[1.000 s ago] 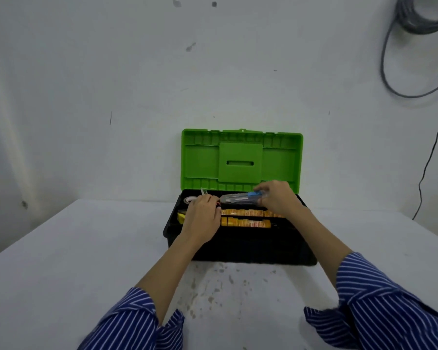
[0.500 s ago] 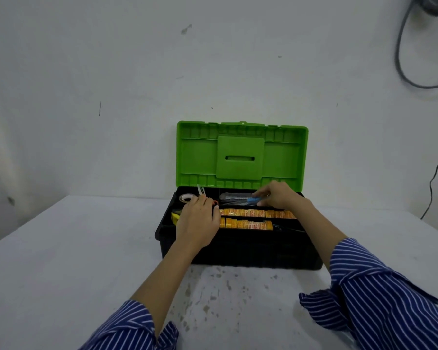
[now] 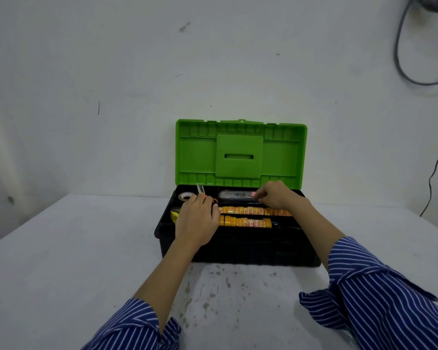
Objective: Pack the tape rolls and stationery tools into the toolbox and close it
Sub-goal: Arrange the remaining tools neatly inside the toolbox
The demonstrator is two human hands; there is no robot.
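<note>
toolbox (image 3: 238, 248): black plastic tub, ribbed green lid (image 3: 240, 152) upright, on table | left hand (image 3: 196, 219): pinching metal scissors (image 3: 200, 191) | right hand (image 3: 276, 195): fingertips on clear pouch (image 3: 234, 195); grip unclear | tape rolls (image 3: 248, 215): two yellow rows in tray

A white tabletop (image 3: 61, 261) is seen, and it reaches back to a pale wall. Only one thing is set on it: a toolbox (image 3: 238, 248) with a black bottom part. The toolbox is placed near the back edge, about in the middle from side to side. Its green lid (image 3: 240, 152) is stood up, open, at the back. The tabletop is bare and clean on the left and on the right. Just in front of the toolbox, the white top is marked with many small dark spots (image 3: 220, 281) and worn patches. These are spread toward the near edge, between the two striped sleeves.
</note>
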